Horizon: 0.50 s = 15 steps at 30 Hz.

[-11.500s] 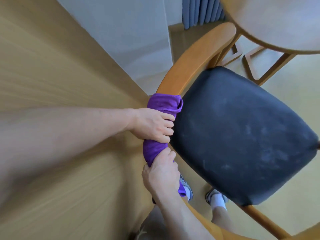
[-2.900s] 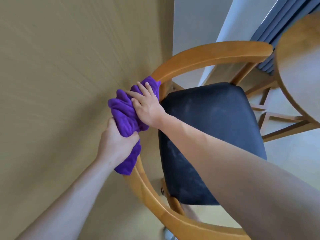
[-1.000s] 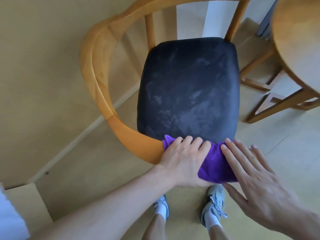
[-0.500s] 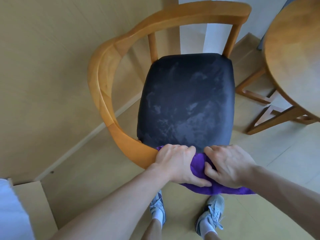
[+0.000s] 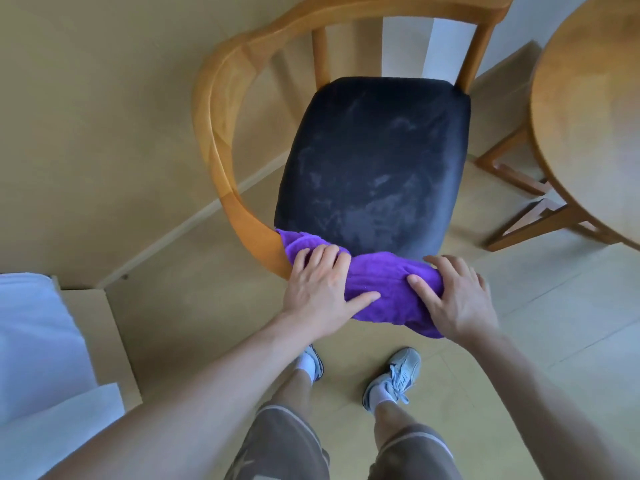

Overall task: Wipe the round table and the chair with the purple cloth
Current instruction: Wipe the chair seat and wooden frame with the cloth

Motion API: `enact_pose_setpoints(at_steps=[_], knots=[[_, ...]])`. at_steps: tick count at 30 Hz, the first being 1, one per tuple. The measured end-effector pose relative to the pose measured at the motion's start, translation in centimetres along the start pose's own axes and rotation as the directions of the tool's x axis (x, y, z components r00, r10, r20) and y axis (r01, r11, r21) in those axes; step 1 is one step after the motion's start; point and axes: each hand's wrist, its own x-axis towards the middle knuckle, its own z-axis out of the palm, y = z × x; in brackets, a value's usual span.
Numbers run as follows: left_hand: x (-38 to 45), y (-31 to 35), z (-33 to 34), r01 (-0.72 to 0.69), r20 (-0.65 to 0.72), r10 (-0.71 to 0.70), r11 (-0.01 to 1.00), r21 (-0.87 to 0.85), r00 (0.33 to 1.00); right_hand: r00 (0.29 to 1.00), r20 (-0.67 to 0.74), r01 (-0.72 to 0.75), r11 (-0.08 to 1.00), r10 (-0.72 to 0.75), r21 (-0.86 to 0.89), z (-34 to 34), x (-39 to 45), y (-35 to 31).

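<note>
The purple cloth [image 5: 384,289] lies bunched over the near part of the wooden chair's curved back rail [image 5: 214,140], below the dusty black seat [image 5: 374,161]. My left hand [image 5: 318,289] grips the cloth's left end, fingers over the top and thumb on the near side. My right hand [image 5: 457,296] grips its right end the same way. The round wooden table [image 5: 588,109] stands at the right edge, partly out of view.
A tan wall runs along the left behind the chair. A white-covered bed [image 5: 34,341] sits at the lower left. My two feet in grey shoes [image 5: 394,375] stand on the pale floor just below the chair. The table's legs [image 5: 540,216] spread close to the seat's right side.
Since half a second ago my hands have moved apart along the rail, spreading the cloth wider between them. The view has shifted back slightly, showing more of my legs.
</note>
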Motion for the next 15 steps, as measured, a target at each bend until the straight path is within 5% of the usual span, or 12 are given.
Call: enact_pose_setpoints(at_steps=[5, 8, 11, 15], knots=[[4.1, -0.9, -1.0, -0.042, 0.261, 0.059, 0.997, -0.070, 0.963, 0.974, 0.220, 0.012, 0.978, -0.060, 0.210, -1.1, 2.1, 0.6], [4.4, -1.4, 0.1, -0.092, 0.214, 0.092, 0.996, -0.012, 0.973, 0.964, 0.267, -0.066, 0.963, -0.005, 0.260, -1.0, 3.0, -0.1], [4.8, -1.4, 1.3, -0.140, 0.096, 0.137, 0.990, 0.030, 0.986, 0.989, 0.078, -0.137, 0.979, 0.126, 0.153, 0.4, 3.1, -1.7], [6.2, -1.5, 1.8, -0.127, 0.121, 0.122, 0.991, 0.032, 0.985, 0.963, -0.128, -0.240, 0.971, 0.239, 0.005, 1.7, 3.3, -3.8]])
